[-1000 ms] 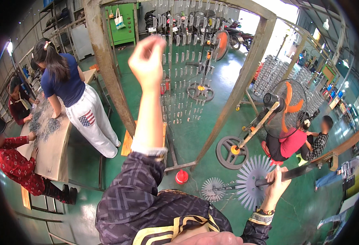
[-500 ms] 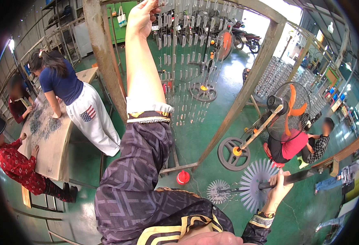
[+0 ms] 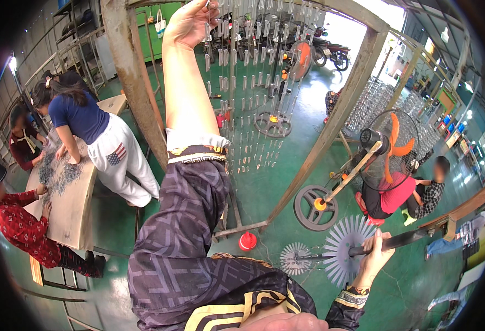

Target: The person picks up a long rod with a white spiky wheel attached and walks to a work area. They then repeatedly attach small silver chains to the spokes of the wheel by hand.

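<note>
My left hand (image 3: 191,25) is raised at the top edge, fingers pinched beside rows of small shiny metal pieces (image 3: 246,84) that hang in strings. What the pinched fingers hold is too small to make out. Down at the right, my right hand (image 3: 376,255) wraps round a dark rod (image 3: 405,239). Close against that hand is a grey metal disc (image 3: 341,251) with many narrow slots round its rim, and a smaller slotted disc (image 3: 295,259) shows farther left.
A rusty metal frame (image 3: 330,129) surrounds the hanging strings. To the right stands a fan (image 3: 391,146) with orange blades; a red cone-like object (image 3: 247,241) rests on the green floor. Several people work at a wooden table (image 3: 77,212) on the left, others sit at the right.
My left hand has shifted slightly left and down, its fingers still together. My right hand stays on the rod. People at the table have moved their arms.
</note>
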Demonstrator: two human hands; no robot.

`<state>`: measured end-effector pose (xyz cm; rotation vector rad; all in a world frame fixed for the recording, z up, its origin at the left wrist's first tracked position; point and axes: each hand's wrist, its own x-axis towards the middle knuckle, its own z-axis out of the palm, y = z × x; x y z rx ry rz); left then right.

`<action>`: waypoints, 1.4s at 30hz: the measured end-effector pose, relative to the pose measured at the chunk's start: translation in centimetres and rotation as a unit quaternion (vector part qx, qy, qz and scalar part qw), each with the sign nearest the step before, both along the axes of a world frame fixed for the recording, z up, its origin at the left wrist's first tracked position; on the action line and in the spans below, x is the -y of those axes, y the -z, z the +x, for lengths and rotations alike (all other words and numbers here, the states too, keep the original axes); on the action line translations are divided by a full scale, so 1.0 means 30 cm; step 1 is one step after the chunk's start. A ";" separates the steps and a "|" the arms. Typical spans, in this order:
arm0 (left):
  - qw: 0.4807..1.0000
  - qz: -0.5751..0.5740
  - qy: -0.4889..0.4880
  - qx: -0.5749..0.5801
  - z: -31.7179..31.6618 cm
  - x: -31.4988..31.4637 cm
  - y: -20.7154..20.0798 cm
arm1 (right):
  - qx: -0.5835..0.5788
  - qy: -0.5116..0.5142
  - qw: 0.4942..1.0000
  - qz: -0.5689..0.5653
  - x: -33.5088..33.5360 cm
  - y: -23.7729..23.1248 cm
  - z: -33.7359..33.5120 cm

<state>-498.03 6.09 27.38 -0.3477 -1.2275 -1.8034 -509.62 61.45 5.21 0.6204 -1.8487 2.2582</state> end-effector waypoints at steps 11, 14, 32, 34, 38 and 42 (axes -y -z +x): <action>0.995 -0.036 0.086 0.023 0.014 0.002 -0.027 | 0.003 0.012 1.000 0.002 0.008 0.001 -0.001; 0.992 -0.026 0.122 0.034 0.013 0.073 -0.038 | 0.004 0.008 1.000 0.002 0.012 0.005 -0.003; 0.993 -0.018 -0.117 -0.015 0.069 -0.282 0.183 | 0.006 0.019 1.000 0.000 -0.021 0.025 -0.026; 0.990 -0.050 -0.131 0.000 0.057 -0.394 0.238 | 0.017 0.039 0.999 0.015 -0.010 0.021 -0.020; 0.989 -0.067 -0.126 0.034 0.058 -0.513 0.386 | 0.020 0.016 1.000 0.011 -0.003 0.025 -0.030; 0.981 -0.069 -0.131 0.126 0.030 -0.647 0.554 | 0.011 -0.008 1.000 -0.019 -0.016 0.002 -0.021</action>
